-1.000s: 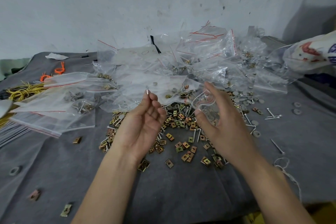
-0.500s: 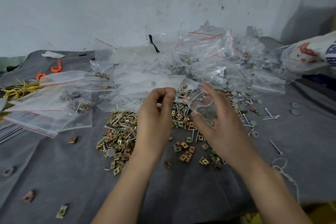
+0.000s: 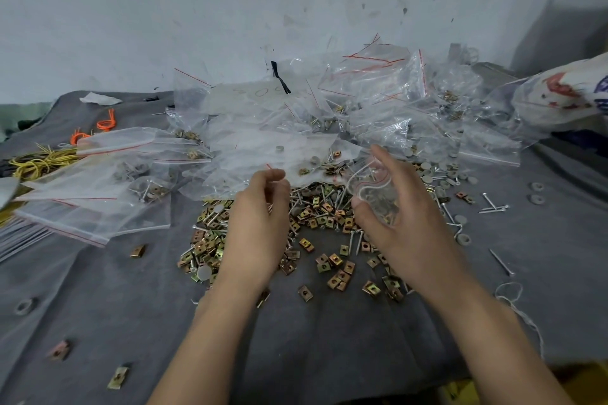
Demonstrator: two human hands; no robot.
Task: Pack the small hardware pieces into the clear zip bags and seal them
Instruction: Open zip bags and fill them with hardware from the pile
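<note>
My right hand [image 3: 408, 230] cups the small clear zip bag [image 3: 375, 194], thumb beneath and fingers curled over its far side, with some hardware showing through the plastic. The bag's mouth seems to gape toward my left, its long axis lying roughly left to right across my palm. My left hand [image 3: 260, 223] hangs just beside that mouth, the nearer of the 2 to the pile of brass-coloured square clips and silver nails [image 3: 319, 215] on the grey cloth [image 3: 98, 306]. Its fingertips are bunched, but I cannot tell whether they pinch a piece. I judge the next drop goes rightward into the opening.
</note>
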